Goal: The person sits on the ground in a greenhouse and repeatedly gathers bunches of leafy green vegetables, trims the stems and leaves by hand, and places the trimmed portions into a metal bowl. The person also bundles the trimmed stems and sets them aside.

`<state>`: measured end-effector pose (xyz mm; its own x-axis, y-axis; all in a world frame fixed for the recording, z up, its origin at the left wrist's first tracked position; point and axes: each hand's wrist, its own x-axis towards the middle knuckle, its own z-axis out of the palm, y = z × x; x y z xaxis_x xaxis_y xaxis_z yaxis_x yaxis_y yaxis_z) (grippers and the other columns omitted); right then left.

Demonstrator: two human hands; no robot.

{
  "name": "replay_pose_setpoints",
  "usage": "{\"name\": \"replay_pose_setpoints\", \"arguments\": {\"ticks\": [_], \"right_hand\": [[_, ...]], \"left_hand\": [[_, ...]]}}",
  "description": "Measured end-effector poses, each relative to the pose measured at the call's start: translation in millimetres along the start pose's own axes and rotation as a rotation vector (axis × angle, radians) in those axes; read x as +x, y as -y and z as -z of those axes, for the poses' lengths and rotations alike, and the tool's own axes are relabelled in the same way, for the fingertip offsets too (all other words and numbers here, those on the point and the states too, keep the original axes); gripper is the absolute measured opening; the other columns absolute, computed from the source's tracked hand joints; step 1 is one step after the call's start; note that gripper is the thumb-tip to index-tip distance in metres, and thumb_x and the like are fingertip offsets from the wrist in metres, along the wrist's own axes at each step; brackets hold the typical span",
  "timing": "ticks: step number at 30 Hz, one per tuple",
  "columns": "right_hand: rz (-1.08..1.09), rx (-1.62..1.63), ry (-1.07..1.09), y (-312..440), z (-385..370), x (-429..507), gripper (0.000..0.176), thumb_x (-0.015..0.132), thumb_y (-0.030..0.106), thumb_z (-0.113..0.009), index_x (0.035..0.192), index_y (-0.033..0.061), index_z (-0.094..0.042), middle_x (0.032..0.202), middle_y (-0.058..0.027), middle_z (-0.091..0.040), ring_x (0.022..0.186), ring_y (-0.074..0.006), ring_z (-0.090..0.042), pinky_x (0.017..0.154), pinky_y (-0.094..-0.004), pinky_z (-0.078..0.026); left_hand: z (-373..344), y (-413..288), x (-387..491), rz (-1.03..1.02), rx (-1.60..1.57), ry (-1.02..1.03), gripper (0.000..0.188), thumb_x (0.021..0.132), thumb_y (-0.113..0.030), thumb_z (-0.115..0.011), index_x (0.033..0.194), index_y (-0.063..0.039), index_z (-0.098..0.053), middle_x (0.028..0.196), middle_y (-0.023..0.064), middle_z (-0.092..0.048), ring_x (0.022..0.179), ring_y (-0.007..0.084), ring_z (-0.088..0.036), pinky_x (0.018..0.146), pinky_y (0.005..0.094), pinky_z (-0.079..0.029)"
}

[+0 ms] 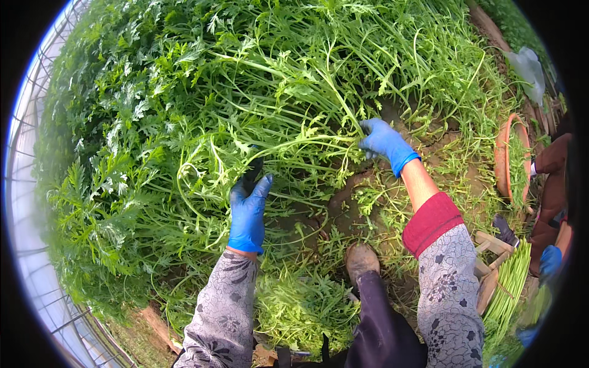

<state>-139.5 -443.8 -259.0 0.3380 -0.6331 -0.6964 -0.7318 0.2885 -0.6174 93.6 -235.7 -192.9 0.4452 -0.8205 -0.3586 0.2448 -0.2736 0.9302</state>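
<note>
My right hand (382, 142), in a blue glove, grips the lower ends of a few long green stems (340, 99) of a leafy crop that looks like garland chrysanthemum. Their leafy tops spread up and left over the standing plants. Lower left, my left hand (248, 207), also blue-gloved, reaches into the leaves with thumb and fingers apart. Its fingertips look dark and are partly covered by foliage, and nothing shows in its grasp. A curved pale stem (184, 184) bends down just left of it.
Dense crop (138, 115) fills the left and top. Cut leaves litter the soil (349, 198), with a leaf pile (303, 308) by my boot (362, 262). At right are an orange basin (504, 156), a wooden stool (490, 262), bundled stems (511, 285), a plastic bag (527, 73) and another person's gloved hand (551, 261).
</note>
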Motion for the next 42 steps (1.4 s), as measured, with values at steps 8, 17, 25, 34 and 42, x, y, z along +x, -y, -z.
{"name": "replay_pose_setpoints", "arguments": {"ticks": [8, 17, 25, 34, 42], "right_hand": [[0.243, -0.858, -0.092, 8, -61, -13, 0.021, 0.075, 0.006, -0.059, 0.094, 0.0065, -0.069, 0.095, -0.0176, -0.068, 0.089, -0.0349, -0.067, 0.077, -0.0443, -0.054], [0.499, -0.635, -0.362, -19, -39, -6, 0.026, 0.075, 0.01, -0.064, 0.1, 0.0054, -0.069, 0.093, -0.0181, -0.067, 0.09, -0.0379, -0.064, 0.081, -0.0441, -0.051], [0.213, -0.771, 0.055, 7, -39, -13, 0.031, 0.073, 0.018, -0.067, 0.1, 0.0037, -0.067, 0.1, -0.0225, -0.066, 0.096, -0.036, -0.065, 0.084, -0.0425, -0.052], [0.265, -0.778, -0.096, -28, -25, -83, 0.023, 0.074, 0.015, -0.064, 0.092, 0.0015, -0.066, 0.09, -0.0217, -0.066, 0.088, -0.0403, -0.063, 0.077, -0.048, -0.051], [0.18, 0.048, 0.203, -76, -35, -243, 0.023, 0.081, 0.019, -0.071, 0.097, 0.0021, -0.068, 0.074, -0.0083, -0.068, 0.064, -0.0143, -0.061, 0.057, -0.0283, -0.048]], "left_hand": [[4, -4, -58, 0.041, -0.053, 0.106, 0.05, 0.088, -0.009, -0.061, 0.135, 0.002, -0.046, 0.135, 0.0127, -0.053, 0.12, 0.0199, -0.052, 0.104, 0.0322, -0.038], [11, 21, -106, 0.203, -0.112, 0.19, 0.051, 0.087, -0.017, -0.065, 0.132, 0.003, -0.05, 0.125, 0.014, -0.06, 0.114, 0.0227, -0.058, 0.102, 0.0354, -0.041], [15, 44, -125, 0.282, -0.144, 0.2, 0.051, 0.088, -0.021, -0.066, 0.131, 0.003, -0.051, 0.124, 0.0149, -0.06, 0.111, 0.022, -0.059, 0.097, 0.0338, -0.045], [-9, 38, -127, 0.377, -0.281, 0.279, 0.071, 0.086, -0.026, -0.069, 0.143, -0.001, -0.036, 0.138, 0.0167, -0.048, 0.123, 0.0238, -0.05, 0.102, 0.036, -0.04], [-104, 15, -92, 0.42, -0.71, 0.38, 0.086, 0.085, -0.012, -0.07, 0.151, -0.008, -0.015, 0.132, 0.0102, -0.049, 0.122, 0.0207, -0.049, 0.104, 0.0349, -0.039]]}}
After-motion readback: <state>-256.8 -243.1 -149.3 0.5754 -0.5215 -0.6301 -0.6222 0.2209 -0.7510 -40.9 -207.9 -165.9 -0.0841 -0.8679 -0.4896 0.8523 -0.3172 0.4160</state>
